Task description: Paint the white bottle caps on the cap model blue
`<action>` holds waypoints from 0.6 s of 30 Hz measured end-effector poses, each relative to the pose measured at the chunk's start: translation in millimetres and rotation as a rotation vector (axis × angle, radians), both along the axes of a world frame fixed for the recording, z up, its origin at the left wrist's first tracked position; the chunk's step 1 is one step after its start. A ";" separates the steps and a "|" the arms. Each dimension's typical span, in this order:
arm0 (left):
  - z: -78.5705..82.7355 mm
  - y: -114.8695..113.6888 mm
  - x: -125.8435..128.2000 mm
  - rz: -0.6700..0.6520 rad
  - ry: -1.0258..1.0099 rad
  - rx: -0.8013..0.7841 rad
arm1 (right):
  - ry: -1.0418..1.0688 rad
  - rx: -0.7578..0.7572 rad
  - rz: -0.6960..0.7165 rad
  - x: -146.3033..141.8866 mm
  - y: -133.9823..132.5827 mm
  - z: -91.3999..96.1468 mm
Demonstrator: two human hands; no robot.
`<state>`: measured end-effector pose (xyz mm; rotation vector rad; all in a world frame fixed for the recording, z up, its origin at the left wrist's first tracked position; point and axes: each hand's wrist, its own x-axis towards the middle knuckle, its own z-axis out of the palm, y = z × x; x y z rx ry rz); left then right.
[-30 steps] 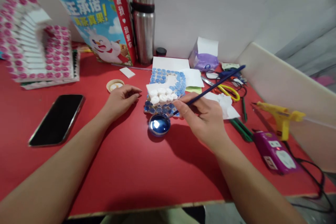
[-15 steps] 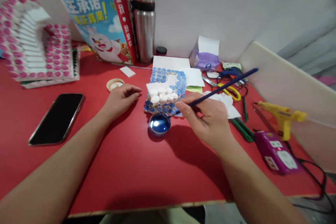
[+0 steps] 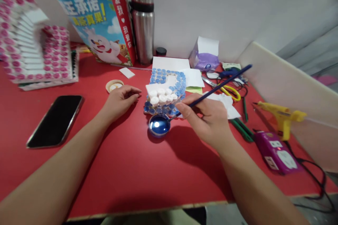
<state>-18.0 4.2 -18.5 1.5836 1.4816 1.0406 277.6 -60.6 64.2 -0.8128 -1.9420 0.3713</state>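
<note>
A dark blue paintbrush (image 3: 219, 86) is pinched in my right hand (image 3: 208, 119). Its tip reaches the right rim of a small round jar of blue paint (image 3: 159, 125); I cannot tell whether the bristles are in the paint. Right behind the jar stands a craft piece covered in paper rolls (image 3: 165, 91), most of them blue, with white ones on a raised step in front. My left hand (image 3: 120, 103) rests on the table with relaxed, loosely curled fingers and nothing in it. Partly behind that hand lies a round cream lid (image 3: 114, 86).
On the left are a phone (image 3: 56, 121) and a pink-and-white roll craft (image 3: 37, 49). A steel flask (image 3: 144, 24) stands by a tall printed box (image 3: 97, 17). To the right lie scissors (image 3: 231, 92), a yellow glue gun (image 3: 283, 116) and a purple power box (image 3: 276, 151) with cables.
The brush has tilted slightly, its tail end shifting left and its tip staying by the jar's rim. My left hand stays put; the whole view has shifted a little.
</note>
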 end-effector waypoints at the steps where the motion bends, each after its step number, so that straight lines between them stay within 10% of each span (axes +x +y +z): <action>1: 0.5 -0.2 0.2 0.001 0.002 -0.001 | 0.010 -0.003 -0.011 1.2 0.5 0.1; 11: 2.7 -1.0 2.0 -0.006 0.024 0.006 | 0.535 -0.294 -0.187 12.7 40.0 28.1; 18: -1.0 0.5 -1.9 -0.018 0.049 0.017 | 0.316 0.002 -0.320 7.5 65.9 26.0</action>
